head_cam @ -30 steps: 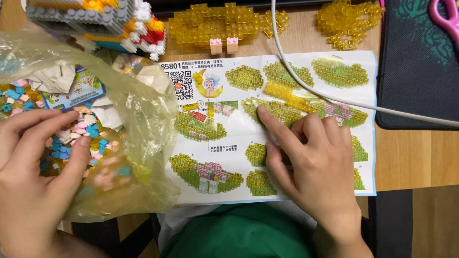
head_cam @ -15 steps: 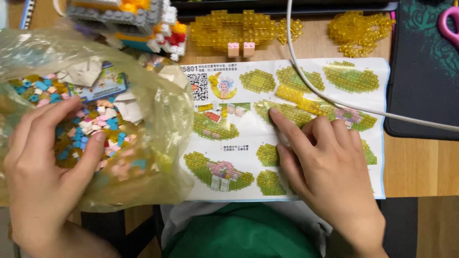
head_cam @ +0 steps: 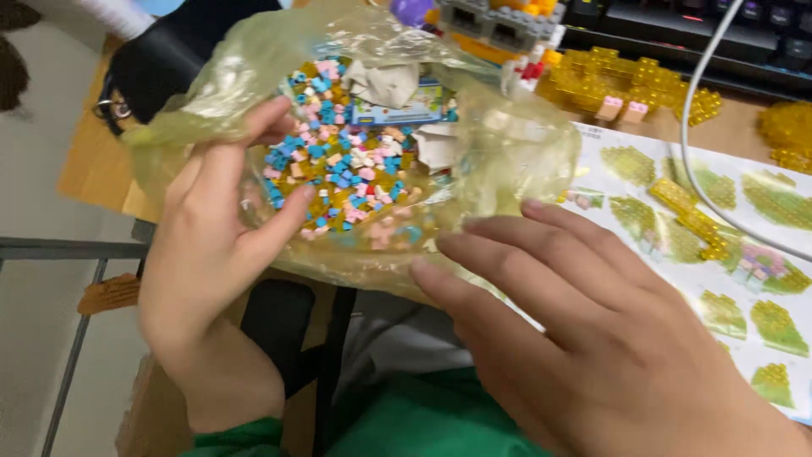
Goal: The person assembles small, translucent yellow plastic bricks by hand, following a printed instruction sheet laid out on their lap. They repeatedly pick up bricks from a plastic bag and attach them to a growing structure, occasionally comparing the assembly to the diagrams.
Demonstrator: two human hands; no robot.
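Observation:
A clear yellowish plastic bag (head_cam: 507,152) lies at the desk's near edge, filled with several tiny blue, pink and yellow bricks (head_cam: 347,173) and a few folded paper scraps. My left hand (head_cam: 211,254) grips the bag's left side, thumb and fingers pinching the film. My right hand (head_cam: 592,338) hovers flat with its fingers spread, fingertips at the bag's lower right edge, over a printed instruction sheet (head_cam: 753,254). It holds nothing.
A yellow translucent brick build (head_cam: 626,80) with two pink bricks sits behind the sheet. A grey and multicoloured brick model (head_cam: 499,21) stands at the top. A white cable (head_cam: 689,152) crosses the sheet. A keyboard (head_cam: 719,25) lies far right. A black bag (head_cam: 169,51) is at left.
The view has swung left and closer. My right hand left its resting spot on the sheet and moved to the bag. My left hand stays on the bag.

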